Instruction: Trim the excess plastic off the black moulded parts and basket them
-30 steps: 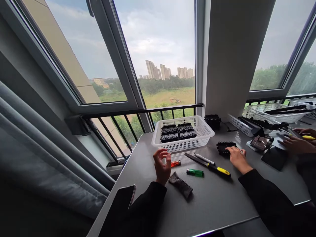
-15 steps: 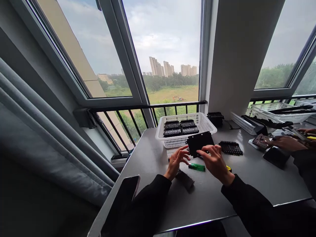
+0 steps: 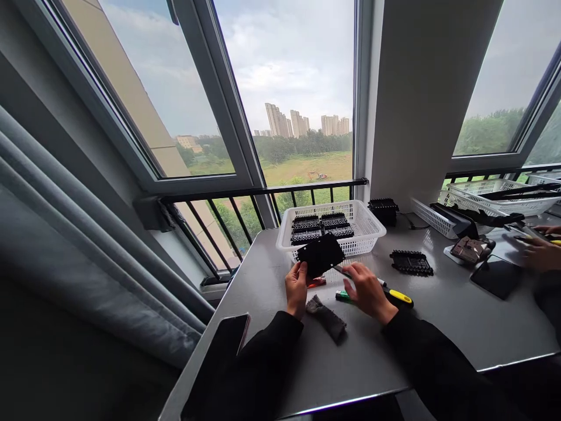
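Note:
A flat black plastic panel (image 3: 321, 255) with small notches along its edge is tilted up in front of the white basket. My left hand (image 3: 297, 286) pinches its lower left edge between thumb and fingers. To the right, my right hand (image 3: 367, 290) is off the panel, thumb and fingers apart and curved down over a thin grey tool partly hidden beneath it. A green lighter (image 3: 342, 296) lies by its thumb, and a yellow-and-black handle (image 3: 400, 297) is beside the knuckles. On the table between my wrists rests a dark grey cloth strip (image 3: 326, 318).
A white basket (image 3: 372, 230) holds several black slatted parts. Another black part (image 3: 411, 263) lies at right, with a stack (image 3: 383, 210) behind. A red item (image 3: 317, 282) is under the panel. A dark phone (image 3: 219, 356) lies at left. A co-worker's hand (image 3: 543, 251) is far right.
The panel has moved left and down and is now in my left hand. My right hand has let go of it and dropped towards the tools. The co-worker's hand has moved right.

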Demonstrator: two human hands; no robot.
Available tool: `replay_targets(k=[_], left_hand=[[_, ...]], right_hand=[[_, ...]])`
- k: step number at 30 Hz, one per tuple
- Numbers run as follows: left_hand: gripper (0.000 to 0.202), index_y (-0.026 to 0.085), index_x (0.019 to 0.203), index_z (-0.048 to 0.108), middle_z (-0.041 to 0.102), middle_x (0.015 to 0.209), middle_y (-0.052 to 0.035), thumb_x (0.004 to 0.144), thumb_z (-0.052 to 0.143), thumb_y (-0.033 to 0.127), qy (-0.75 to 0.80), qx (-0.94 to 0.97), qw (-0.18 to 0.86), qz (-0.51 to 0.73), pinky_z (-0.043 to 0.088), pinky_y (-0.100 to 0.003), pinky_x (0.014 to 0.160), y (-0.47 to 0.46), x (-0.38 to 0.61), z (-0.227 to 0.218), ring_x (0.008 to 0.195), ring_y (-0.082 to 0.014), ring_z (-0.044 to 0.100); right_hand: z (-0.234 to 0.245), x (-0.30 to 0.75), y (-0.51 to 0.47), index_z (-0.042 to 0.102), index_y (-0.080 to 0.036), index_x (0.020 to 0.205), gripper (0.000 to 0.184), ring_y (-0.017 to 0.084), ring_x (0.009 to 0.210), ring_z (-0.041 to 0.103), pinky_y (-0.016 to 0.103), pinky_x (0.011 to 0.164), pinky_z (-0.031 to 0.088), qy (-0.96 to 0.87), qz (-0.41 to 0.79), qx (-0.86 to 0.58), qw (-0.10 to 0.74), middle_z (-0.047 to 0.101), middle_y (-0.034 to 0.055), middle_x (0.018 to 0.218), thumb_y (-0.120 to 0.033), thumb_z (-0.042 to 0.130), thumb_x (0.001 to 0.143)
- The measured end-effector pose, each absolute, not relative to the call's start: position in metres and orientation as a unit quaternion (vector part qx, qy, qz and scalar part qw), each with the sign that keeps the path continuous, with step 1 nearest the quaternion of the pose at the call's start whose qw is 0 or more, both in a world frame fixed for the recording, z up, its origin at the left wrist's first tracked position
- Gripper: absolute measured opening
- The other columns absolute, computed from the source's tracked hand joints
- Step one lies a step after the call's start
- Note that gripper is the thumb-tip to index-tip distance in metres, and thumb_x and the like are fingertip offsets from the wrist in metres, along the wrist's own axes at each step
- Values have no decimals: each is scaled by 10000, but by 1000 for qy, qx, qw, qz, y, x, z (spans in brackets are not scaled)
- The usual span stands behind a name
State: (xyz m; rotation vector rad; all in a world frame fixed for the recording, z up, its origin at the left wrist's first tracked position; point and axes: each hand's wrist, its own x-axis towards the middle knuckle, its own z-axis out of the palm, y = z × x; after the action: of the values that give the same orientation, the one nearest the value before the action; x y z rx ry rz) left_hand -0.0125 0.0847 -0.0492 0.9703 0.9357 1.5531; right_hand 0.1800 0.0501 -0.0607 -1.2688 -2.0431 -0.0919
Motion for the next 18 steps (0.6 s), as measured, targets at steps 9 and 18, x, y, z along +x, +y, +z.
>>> replay_targets(k=[9, 18], left_hand=[[490, 132, 901, 602, 678, 779, -39, 684, 726, 553, 393, 386, 517, 655, 614, -349, 510, 87, -13, -53, 600, -216, 705], [467, 144, 952, 606, 699, 872, -63, 724, 708, 538, 400, 376, 519, 655, 610, -320, 520, 84, -16, -46, 624, -199, 711]], right_hand=[[-68, 183, 52, 671, -193, 993, 171, 248, 973, 588, 364, 855, 447, -855, 43, -489, 169, 650, 92, 1029, -302, 593, 887], [-73, 187, 61, 579, -188, 972, 246, 191, 764, 594, 294, 671, 417, -788, 143, -517, 301, 640, 61, 865, -284, 354, 992]])
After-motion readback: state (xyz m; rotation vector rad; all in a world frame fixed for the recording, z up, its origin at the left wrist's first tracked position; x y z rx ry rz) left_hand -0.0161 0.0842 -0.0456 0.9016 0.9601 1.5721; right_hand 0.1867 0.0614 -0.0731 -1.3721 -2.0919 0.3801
